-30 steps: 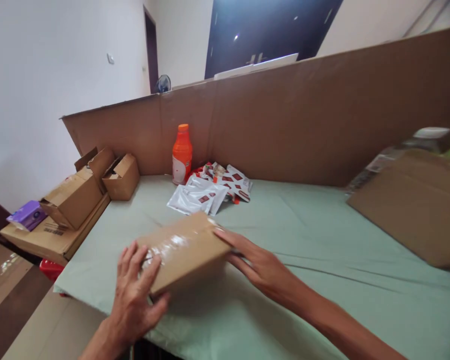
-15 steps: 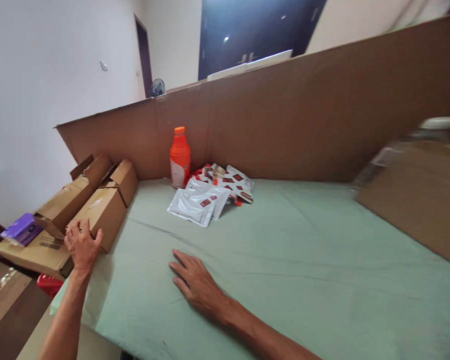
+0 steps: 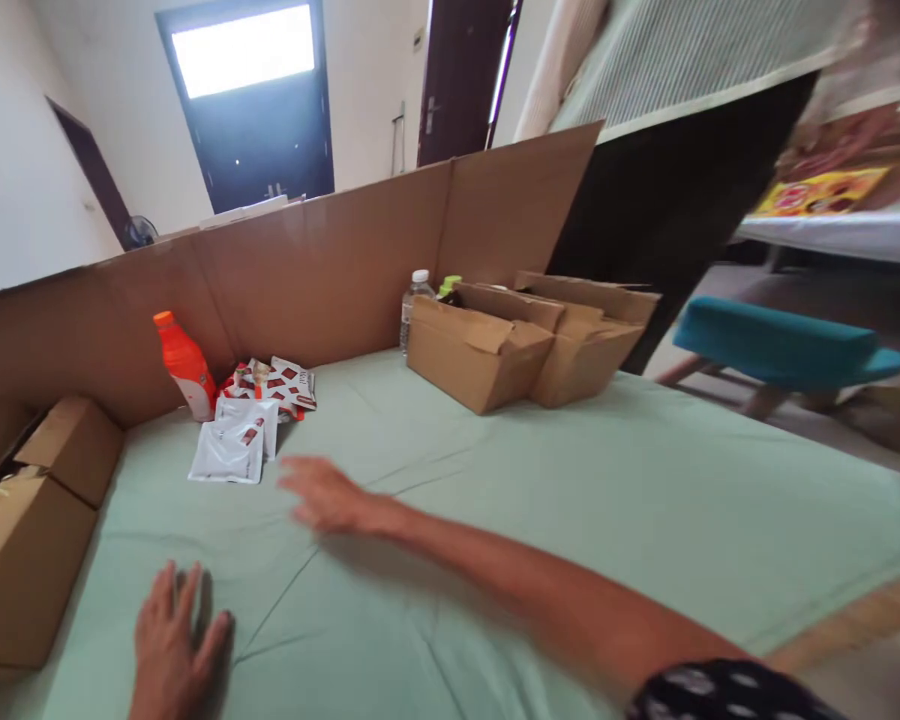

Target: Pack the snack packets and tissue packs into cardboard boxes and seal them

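Observation:
My left hand (image 3: 171, 640) is over the green cloth (image 3: 390, 440) at the lower left, its fingers spread and nothing in them. Farther up, my right hand (image 3: 322, 495) reaches leftward, blurred by motion, with its fingers stretched out and no object visible in them. Just beyond its fingertips lie white sachets (image 3: 229, 450). Behind those is a pile of red-and-white patterned packets (image 3: 289, 388). An orange bottle (image 3: 186, 365) with an orange cap stands beside the packets, against the cardboard wall.
Cardboard boxes (image 3: 30, 540) line the left edge. Two open boxes (image 3: 480, 355) stand at the back right, with a clear bottle (image 3: 418, 300) behind them. A tall cardboard panel (image 3: 330, 270) borders the back. Off the table at right is a teal-topped stool (image 3: 780, 340).
The view has swung right. My left hand has come off the cardboard box onto the cloth. My right hand has moved forward, close to the white sachets.

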Demonstrator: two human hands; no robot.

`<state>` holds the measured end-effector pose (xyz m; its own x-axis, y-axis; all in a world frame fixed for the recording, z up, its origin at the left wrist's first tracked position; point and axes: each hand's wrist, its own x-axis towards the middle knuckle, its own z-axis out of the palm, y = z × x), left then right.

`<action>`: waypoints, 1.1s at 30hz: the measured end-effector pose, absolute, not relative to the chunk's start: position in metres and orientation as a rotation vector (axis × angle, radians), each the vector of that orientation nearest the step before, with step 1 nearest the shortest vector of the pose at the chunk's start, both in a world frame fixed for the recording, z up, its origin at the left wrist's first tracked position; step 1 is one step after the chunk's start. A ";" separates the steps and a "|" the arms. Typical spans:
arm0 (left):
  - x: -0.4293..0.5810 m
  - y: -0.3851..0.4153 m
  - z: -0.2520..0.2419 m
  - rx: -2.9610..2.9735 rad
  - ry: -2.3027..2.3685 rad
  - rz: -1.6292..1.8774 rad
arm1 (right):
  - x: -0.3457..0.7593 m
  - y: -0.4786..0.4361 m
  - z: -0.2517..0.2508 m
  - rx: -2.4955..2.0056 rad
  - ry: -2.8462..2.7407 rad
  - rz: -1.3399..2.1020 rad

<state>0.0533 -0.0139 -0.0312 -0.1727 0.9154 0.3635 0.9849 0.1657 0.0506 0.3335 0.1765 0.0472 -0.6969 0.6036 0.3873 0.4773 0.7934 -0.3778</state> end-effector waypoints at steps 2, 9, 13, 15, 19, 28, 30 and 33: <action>0.073 -0.011 -0.042 -1.912 -2.182 -0.271 | 0.390 0.217 0.071 -0.996 -2.267 0.248; 0.096 -0.025 -0.029 -1.974 -2.163 -0.251 | 0.571 0.331 0.113 -1.219 -1.640 0.078; 0.095 -0.028 -0.029 -1.949 -2.187 -0.305 | 0.594 0.348 0.107 -1.309 -1.828 0.291; 0.093 -0.027 -0.030 -1.959 -2.173 -0.370 | 0.582 0.328 0.110 -1.243 -1.976 0.348; 0.092 -0.026 -0.025 -1.976 -2.141 -0.544 | 0.532 0.235 0.121 -1.051 -2.287 0.441; 0.161 -0.080 0.104 -2.262 -1.474 -1.284 | 0.431 0.046 0.140 -0.132 -2.759 0.016; 0.167 -0.082 0.129 -2.418 -1.392 -1.118 | 0.421 0.042 0.142 -0.043 -2.764 0.022; 0.168 -0.079 0.147 -2.510 -1.417 -0.893 | 0.416 0.049 0.144 -0.075 -2.768 0.086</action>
<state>0.1678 -0.0785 0.1471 0.3860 0.7417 0.5486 0.8149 -0.5529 0.1741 0.4156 0.0492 0.1439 -0.9306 0.0635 0.3606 0.0409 0.9967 -0.0699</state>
